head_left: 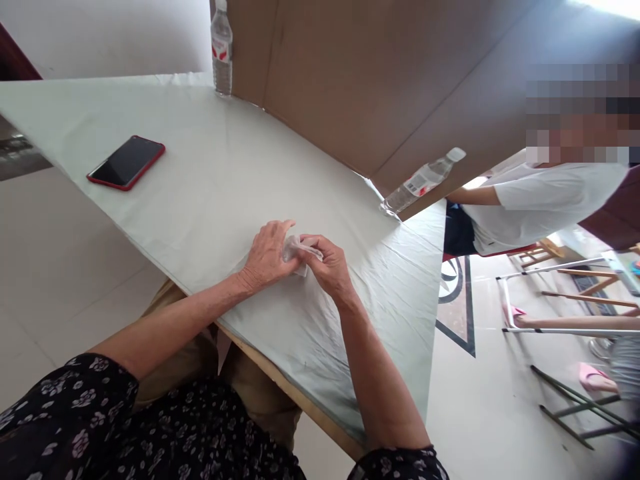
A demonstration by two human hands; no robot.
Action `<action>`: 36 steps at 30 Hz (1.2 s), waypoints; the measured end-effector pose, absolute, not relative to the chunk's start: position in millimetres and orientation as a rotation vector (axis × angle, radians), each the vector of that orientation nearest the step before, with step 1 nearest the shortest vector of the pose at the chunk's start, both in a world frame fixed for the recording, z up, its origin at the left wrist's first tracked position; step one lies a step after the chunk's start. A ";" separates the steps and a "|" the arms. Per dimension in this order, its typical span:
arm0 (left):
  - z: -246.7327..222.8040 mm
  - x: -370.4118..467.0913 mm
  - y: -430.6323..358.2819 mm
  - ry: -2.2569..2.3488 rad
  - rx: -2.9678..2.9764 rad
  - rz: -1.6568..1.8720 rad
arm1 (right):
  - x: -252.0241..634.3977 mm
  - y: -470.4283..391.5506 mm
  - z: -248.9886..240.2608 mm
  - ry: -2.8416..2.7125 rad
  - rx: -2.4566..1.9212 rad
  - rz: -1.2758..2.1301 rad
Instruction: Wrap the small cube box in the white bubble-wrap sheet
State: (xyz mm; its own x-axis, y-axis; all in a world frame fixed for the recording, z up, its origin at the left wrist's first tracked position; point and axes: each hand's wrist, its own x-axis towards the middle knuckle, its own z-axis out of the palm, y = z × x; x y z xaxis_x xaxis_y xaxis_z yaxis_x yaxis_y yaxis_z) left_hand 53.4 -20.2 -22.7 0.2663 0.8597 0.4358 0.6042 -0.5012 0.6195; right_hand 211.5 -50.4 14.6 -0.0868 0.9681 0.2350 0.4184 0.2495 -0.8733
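Between my two hands is a small crumpled piece of clear plastic [295,251], held just above the pale green cloth near the table's front edge. My left hand [269,252] curls around its left side, the thumb below and the fingers above. From the right, my right hand [327,263] pinches the plastic between thumb and fingers. Part of the plastic hangs below the fingertips. Whether anything lies inside it cannot be made out.
A dark phone in a red case [127,162] lies at the left on the cloth-covered table [200,187]. Water bottles [223,57] stand by a brown cardboard panel [350,73]. At the right sits a person in a white shirt [540,200], beside a white metal frame [507,300].
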 end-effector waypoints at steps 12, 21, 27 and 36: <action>-28.2 20.0 -5.3 0.776 2.408 0.882 | 224.0 -79.0 -26.2 -1.849 -1.157 0.429; -29.6 21.6 -1.8 0.744 2.384 0.901 | 219.5 -79.5 -44.9 -1.987 -1.182 0.144; -5.5 33.9 4.0 1.002 2.033 0.714 | 222.8 -59.5 -17.3 -1.797 -1.345 0.519; -7.7 45.0 6.4 1.260 1.955 0.757 | 216.1 -46.4 -21.9 -1.487 -1.327 0.993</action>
State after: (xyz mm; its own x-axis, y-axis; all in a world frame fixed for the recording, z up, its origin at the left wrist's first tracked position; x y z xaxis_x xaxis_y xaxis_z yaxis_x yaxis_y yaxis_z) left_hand 45.0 6.4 -7.7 0.3617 0.9261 0.1068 0.5292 -0.2983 0.7943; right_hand 216.1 -46.4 -21.9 -0.0375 0.9941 0.1013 0.2874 0.1079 -0.9517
